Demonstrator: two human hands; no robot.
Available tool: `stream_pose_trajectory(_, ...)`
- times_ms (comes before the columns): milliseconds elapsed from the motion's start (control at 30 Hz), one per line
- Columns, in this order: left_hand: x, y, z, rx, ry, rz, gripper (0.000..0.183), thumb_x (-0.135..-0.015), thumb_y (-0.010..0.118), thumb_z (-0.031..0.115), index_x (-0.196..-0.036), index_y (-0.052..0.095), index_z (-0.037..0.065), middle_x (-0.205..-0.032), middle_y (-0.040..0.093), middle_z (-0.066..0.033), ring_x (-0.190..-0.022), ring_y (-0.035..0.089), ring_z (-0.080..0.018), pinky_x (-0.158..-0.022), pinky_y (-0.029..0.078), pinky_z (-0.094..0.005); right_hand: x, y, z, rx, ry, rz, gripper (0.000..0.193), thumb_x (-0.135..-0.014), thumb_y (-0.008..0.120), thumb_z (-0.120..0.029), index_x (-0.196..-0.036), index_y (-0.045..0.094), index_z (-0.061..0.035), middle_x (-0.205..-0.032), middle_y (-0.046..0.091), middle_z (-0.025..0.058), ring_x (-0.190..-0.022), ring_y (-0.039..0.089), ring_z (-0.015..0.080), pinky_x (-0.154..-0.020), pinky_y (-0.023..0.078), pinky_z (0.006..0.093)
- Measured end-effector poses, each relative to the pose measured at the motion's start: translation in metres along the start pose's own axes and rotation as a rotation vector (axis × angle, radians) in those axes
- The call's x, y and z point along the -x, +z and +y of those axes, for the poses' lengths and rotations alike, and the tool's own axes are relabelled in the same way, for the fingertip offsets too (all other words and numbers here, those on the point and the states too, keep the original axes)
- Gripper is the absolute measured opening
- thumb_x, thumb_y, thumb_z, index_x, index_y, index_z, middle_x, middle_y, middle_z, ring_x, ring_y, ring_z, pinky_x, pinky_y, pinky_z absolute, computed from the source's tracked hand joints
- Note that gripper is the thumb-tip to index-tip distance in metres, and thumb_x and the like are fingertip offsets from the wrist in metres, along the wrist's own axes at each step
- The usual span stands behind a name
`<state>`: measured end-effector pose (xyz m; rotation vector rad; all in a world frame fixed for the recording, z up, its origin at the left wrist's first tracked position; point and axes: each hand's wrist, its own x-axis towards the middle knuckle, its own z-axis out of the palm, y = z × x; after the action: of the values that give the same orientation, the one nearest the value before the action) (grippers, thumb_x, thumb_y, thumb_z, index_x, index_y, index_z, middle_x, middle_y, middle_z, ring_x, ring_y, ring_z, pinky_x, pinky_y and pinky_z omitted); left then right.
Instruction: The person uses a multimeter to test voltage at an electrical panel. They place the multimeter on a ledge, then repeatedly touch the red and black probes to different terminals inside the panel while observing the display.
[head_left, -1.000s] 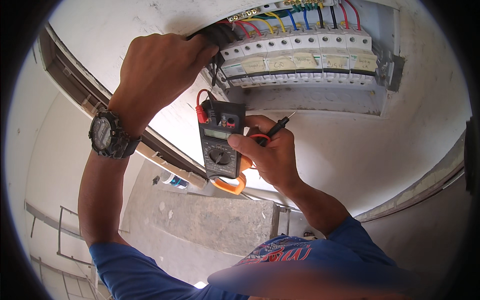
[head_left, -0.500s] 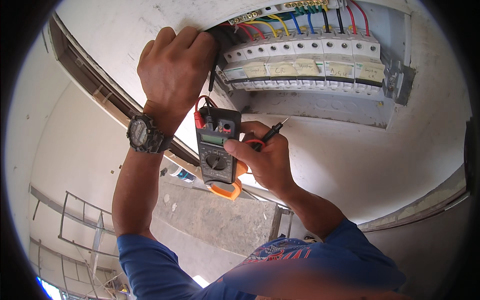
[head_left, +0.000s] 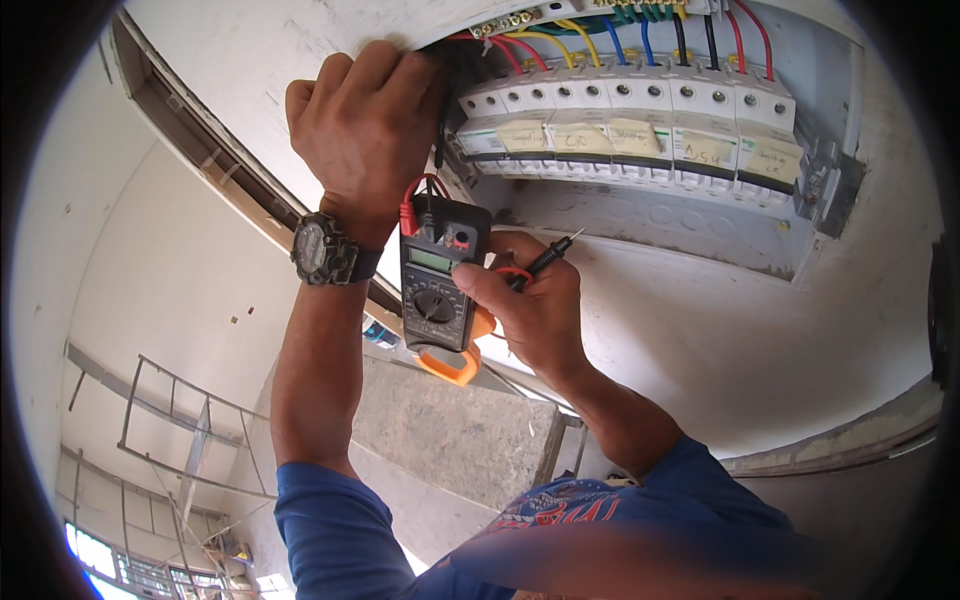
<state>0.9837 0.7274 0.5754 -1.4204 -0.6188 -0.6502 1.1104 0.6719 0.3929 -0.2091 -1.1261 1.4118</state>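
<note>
My right hand (head_left: 535,300) holds a black clamp meter (head_left: 440,270) with an orange jaw (head_left: 450,366), its thumb beside the small display. Between the fingers of this hand lies a test probe (head_left: 551,256), its metal tip pointing up and right. Red and black leads (head_left: 425,186) are plugged into the meter's top. My left hand (head_left: 370,130) is closed at the left edge of the open breaker box (head_left: 640,220), on a black test probe (head_left: 440,140) whose tip is hidden. A row of white circuit breakers (head_left: 620,130) with handwritten paper labels sits in the box.
Red, yellow, blue and black wires (head_left: 617,42) enter the breakers from above, below a brass terminal bar (head_left: 503,25). A metal bracket (head_left: 828,190) stands at the row's right end. Metal frames (head_left: 190,430) and a concrete slab (head_left: 450,420) lie lower down.
The view has shifted, so the breaker box sits further right. My left forearm now appears further right and more upright. Both hands keep their grips.
</note>
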Motion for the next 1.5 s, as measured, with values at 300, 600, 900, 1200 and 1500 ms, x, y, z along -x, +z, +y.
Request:
stream_pose_trajectory(300, -0.016, -0.027, 0.012, -0.084, 0.037, -0.233, 0.007, -0.079, 0.079, 0.027, -0.083, 0.073, 0.027, -0.078, 0.055, 0.0078, -0.064, 0.061, -0.013, -0.064, 0.035, -0.0357, 0.0, -0.013, -0.005, 0.027, -0.011, -0.041, 0.035, -0.092, 0.081, -0.024, -0.115, 0.072, 0.0015, -0.07, 0.064, -0.0025, -0.063, 0.052, 0.001, -0.057, 0.039, 0.0205)
stream_pose_trajectory(600, -0.038, -0.048, 0.013, -0.066, 0.15, -0.308, 0.011, -0.08, 0.078, 0.024, -0.09, 0.074, 0.024, -0.08, 0.06, 0.0054, -0.066, 0.065, -0.0146, -0.062, 0.039, -0.0345, 0.013, -0.012, -0.023, 0.002, -0.033, -0.016, 0.031, -0.092, 0.081, -0.022, -0.11, 0.073, 0.0016, -0.07, 0.063, -0.003, -0.063, 0.051, 0.0014, -0.057, 0.038, 0.0207)
stream_pose_trajectory(900, -0.035, -0.047, 0.02, -0.019, 0.15, -0.268, 0.016, -0.079, 0.08, 0.021, -0.093, 0.074, 0.026, -0.084, 0.061, 0.0071, -0.068, 0.061, -0.015, -0.064, 0.04, -0.034, 0.012, -0.024, -0.03, -0.051, -0.013, -0.031, 0.025, -0.092, 0.08, -0.018, -0.105, 0.074, 0.003, -0.071, 0.061, -0.0047, -0.065, 0.047, 0.0004, -0.059, 0.038, 0.0203)
stream_pose_trajectory(1200, -0.042, -0.057, 0.023, -0.064, 0.24, -0.401, 0.01, -0.084, 0.076, 0.023, -0.094, 0.074, 0.023, -0.086, 0.055, 0.0035, -0.076, 0.056, -0.0162, -0.064, 0.038, -0.0354, 0.003, -0.024, -0.018, -0.073, -0.043, -0.029, 0.028, -0.092, 0.08, -0.019, -0.105, 0.073, 0.0044, -0.071, 0.066, -0.0011, -0.064, 0.053, 0.0016, -0.056, 0.041, 0.0209)
stream_pose_trajectory(1500, -0.064, -0.068, 0.03, -0.146, 0.236, -0.589, 0.01, -0.094, 0.071, 0.032, -0.096, 0.076, 0.023, -0.076, 0.06, 0.0019, -0.065, 0.066, -0.0182, -0.058, 0.047, -0.0369, 0.004, -0.021, -0.022, 0.037, 0.007, -0.024, 0.034, -0.091, 0.081, -0.026, -0.108, 0.074, 0.0022, -0.07, 0.066, -0.0003, -0.064, 0.056, 0.0032, -0.059, 0.045, 0.0222)
